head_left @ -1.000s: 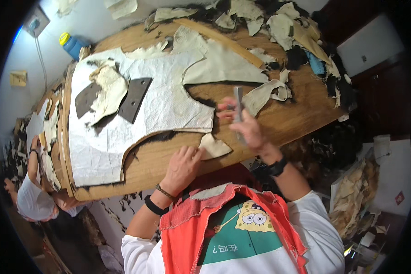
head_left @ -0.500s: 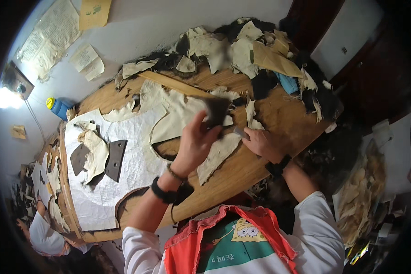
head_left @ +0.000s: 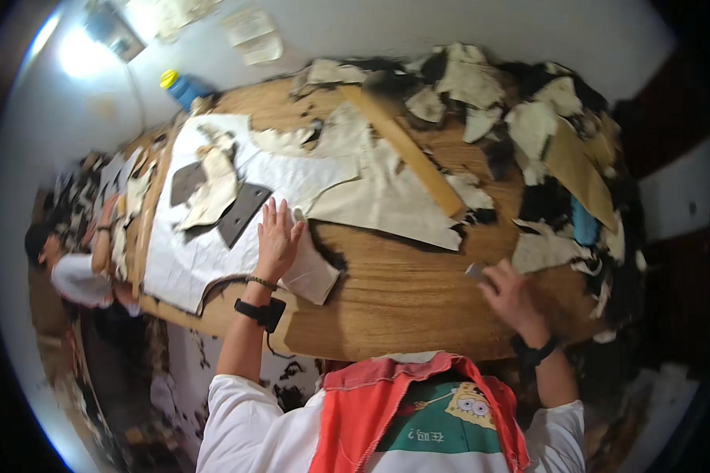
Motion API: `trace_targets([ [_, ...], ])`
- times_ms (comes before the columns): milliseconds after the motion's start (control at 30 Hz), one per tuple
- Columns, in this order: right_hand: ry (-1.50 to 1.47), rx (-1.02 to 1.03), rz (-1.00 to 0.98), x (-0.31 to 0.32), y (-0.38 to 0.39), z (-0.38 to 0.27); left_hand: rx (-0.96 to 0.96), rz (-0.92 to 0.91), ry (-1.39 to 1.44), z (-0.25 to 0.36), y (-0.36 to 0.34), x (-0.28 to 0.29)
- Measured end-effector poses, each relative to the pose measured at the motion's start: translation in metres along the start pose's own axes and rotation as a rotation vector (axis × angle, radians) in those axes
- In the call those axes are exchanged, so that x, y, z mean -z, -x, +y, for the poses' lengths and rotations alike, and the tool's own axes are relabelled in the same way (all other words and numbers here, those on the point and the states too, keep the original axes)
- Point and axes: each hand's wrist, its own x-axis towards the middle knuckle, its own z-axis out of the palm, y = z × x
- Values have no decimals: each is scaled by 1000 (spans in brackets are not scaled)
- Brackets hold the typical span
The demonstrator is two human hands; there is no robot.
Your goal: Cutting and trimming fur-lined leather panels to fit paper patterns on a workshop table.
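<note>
My left hand (head_left: 278,240), its fingers apart, is over the right part of a white pattern sheet (head_left: 170,252); I cannot tell whether it presses on it. Beside its fingertips lies a dark grey flat piece with small holes (head_left: 243,217), with a pale hide scrap (head_left: 213,189) next to it. A pale fur hide (head_left: 379,201), skin side up, extends right from the sheet, and a long wooden strip (head_left: 410,154) lies across it. My right hand (head_left: 517,299), low over the bare wood at right, pinches a small flat grey tool (head_left: 475,273).
Hide and dark fur scraps (head_left: 469,83) heap along the table's back and right edges, with a brown paper piece (head_left: 580,173) and blue cloth (head_left: 584,221) among them. A yellow-capped blue bottle (head_left: 183,91) stands at back left. Another person (head_left: 83,276) works at far left.
My left hand has let go of a dark, blurred piece and come down left onto the sheet's area. My right hand has moved right with the grey tool. The view has shifted.
</note>
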Motion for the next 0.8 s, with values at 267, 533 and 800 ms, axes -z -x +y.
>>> trace_targets([
  [267, 24, 193, -141, -33, -41, 11, 51, -40, -203, -17, 45, -16],
  [533, -45, 28, -119, -3, -136, 7, -12, 392, -112, -69, 11, 30],
  [800, 155, 151, -79, -57, -175, 12, 327, 174, -467, -129, -57, 53],
])
